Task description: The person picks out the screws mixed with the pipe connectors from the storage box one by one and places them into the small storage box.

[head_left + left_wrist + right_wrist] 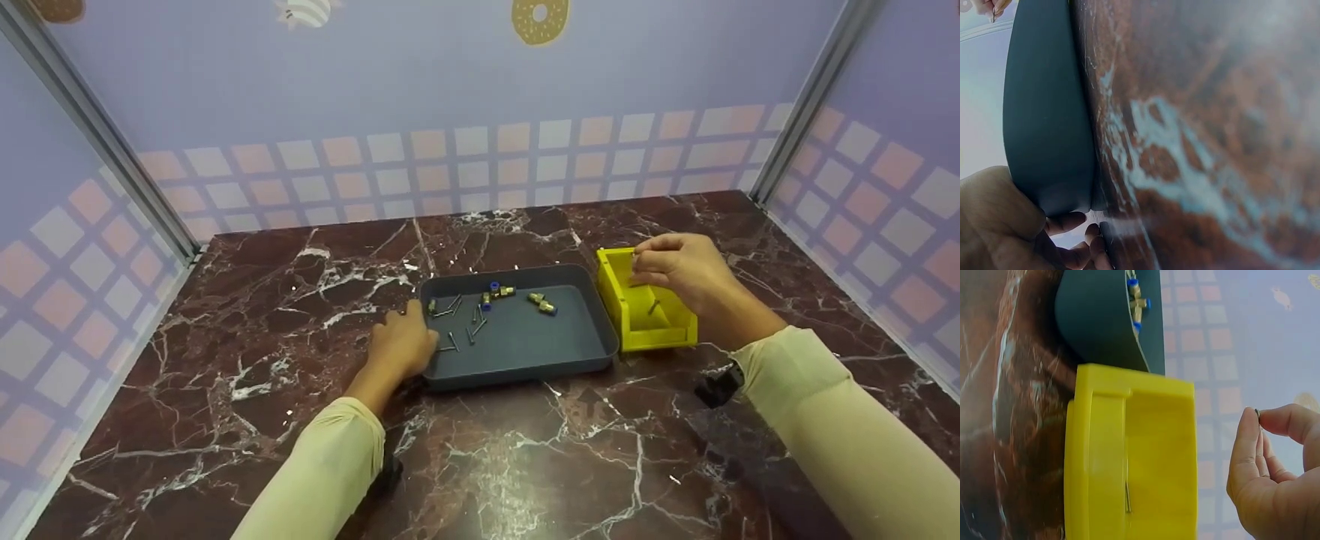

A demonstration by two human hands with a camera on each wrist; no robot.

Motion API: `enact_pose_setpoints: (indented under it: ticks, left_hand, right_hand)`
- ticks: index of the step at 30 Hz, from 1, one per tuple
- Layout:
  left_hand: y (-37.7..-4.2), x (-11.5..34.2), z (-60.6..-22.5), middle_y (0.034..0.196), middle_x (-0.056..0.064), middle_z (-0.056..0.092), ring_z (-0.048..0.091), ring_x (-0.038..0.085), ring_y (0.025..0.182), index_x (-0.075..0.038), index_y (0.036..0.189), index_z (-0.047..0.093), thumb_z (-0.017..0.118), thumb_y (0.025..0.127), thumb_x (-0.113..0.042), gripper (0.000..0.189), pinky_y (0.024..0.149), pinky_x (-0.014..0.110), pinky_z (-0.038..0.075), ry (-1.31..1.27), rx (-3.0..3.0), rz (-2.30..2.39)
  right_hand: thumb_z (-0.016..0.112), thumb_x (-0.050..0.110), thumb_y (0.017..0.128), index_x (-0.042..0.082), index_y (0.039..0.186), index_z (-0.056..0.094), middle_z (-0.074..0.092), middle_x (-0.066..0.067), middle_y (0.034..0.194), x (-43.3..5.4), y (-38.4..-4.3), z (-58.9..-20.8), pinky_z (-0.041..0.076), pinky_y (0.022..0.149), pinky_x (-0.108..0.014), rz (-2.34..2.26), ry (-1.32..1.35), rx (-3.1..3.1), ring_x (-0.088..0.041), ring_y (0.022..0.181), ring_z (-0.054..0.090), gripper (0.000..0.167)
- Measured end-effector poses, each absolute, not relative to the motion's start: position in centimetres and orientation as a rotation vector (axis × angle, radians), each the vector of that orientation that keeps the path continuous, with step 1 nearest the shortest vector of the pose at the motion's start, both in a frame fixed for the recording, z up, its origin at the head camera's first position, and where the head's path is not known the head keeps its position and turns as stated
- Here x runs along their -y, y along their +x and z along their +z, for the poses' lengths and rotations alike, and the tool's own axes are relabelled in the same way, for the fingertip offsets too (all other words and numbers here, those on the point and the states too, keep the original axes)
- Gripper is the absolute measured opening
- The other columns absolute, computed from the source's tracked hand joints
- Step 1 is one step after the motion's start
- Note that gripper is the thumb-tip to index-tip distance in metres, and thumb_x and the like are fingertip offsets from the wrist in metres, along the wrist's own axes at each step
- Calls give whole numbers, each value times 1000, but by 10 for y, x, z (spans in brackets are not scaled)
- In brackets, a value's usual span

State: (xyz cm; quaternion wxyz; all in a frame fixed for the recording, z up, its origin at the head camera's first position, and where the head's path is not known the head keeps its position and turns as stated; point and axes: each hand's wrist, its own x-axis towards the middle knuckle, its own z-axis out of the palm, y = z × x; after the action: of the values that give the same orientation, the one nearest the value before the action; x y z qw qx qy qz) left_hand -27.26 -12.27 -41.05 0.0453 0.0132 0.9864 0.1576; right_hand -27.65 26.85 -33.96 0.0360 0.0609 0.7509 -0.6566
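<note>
My left hand [402, 341] grips the left side of a dark grey tray [517, 373], thumb and fingers about its wall. Several screws [480, 327] lie in the tray's left part, with brass fittings with blue ends [546, 306] farther back and to the right. Above a yellow bin [660, 340], my right hand [686, 270] pinches a small screw [1257, 414] between thumb and index finger; only its end shows in the right wrist view. Another screw [1127, 496] lies inside the bin.
The bin stands right against the tray's right side on a dark red marbled table [525, 465]. Patterned panels [465, 90] enclose the table at the back and on both sides. Small white flecks are scattered on the tabletop.
</note>
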Motion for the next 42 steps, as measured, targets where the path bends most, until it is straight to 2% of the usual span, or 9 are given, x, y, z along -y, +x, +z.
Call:
enact_pose_setpoints:
  ticks: [6, 12, 15, 19, 21, 26, 33, 42]
  left_hand:
    - [-273, 122, -411, 139, 36, 49, 51, 54, 125, -1, 150, 36, 53, 97, -28, 61, 109, 58, 39, 33, -3005, 502]
    - [-273, 123, -412, 138, 36, 50, 51, 55, 123, -1, 149, 36, 53, 98, -29, 61, 107, 58, 41, 24, -3003, 501]
    - [-273, 123, -411, 138, 36, 50, 51, 55, 123, -1, 150, 36, 53, 98, -29, 61, 107, 58, 41, 31, -3007, 485]
    - [-273, 122, -410, 139, 36, 50, 50, 54, 126, -1, 150, 36, 53, 99, -30, 61, 108, 58, 40, 33, -3002, 491]
    - [-273, 122, -410, 139, 36, 49, 50, 55, 126, -1, 149, 36, 54, 99, -29, 60, 109, 58, 39, 31, -2998, 495]
    - [-272, 122, -409, 139, 37, 49, 49, 55, 126, 0, 149, 36, 54, 98, -28, 60, 108, 58, 39, 28, -2995, 496]
    - [-272, 122, -409, 139, 37, 49, 50, 55, 126, -1, 149, 37, 55, 99, -29, 61, 109, 59, 39, 30, -2998, 512]
    - [-272, 122, -409, 140, 36, 49, 50, 55, 125, -2, 148, 38, 54, 98, -29, 59, 108, 59, 40, 12, -2985, 515]
  right_hand:
    - [69, 7, 94, -7, 122, 58, 60, -9, 115, -281, -278, -341, 59, 87, -26, -1987, 190, -2355, -14, 91, 72, 34]
    - [70, 17, 94, -2, 129, 59, 62, -6, 124, -292, -278, -343, 56, 92, -24, -1838, 252, -2471, -12, 103, 71, 40]
    - [70, 22, 95, 2, 128, 61, 66, -1, 119, -298, -278, -344, 56, 95, -28, -1783, 269, -2505, -11, 105, 71, 39]
    - [71, 26, 95, 7, 125, 63, 70, 5, 112, -304, -280, -345, 56, 89, -30, -1734, 307, -2522, -7, 100, 72, 37]
    - [71, 26, 94, 6, 127, 62, 68, 3, 115, -306, -282, -346, 57, 87, -29, -1730, 325, -2514, -5, 97, 72, 39]
    - [71, 24, 95, 2, 134, 58, 60, -6, 128, -310, -286, -350, 57, 92, -27, -1736, 347, -2488, -7, 98, 71, 46]
    - [71, 22, 95, 1, 135, 57, 65, -4, 121, -315, -287, -352, 58, 90, -26, -1774, 367, -2462, -7, 95, 72, 48]
    - [71, 17, 94, -2, 138, 54, 59, -9, 130, -317, -289, -354, 56, 94, -26, -1831, 377, -2404, -8, 98, 71, 51]
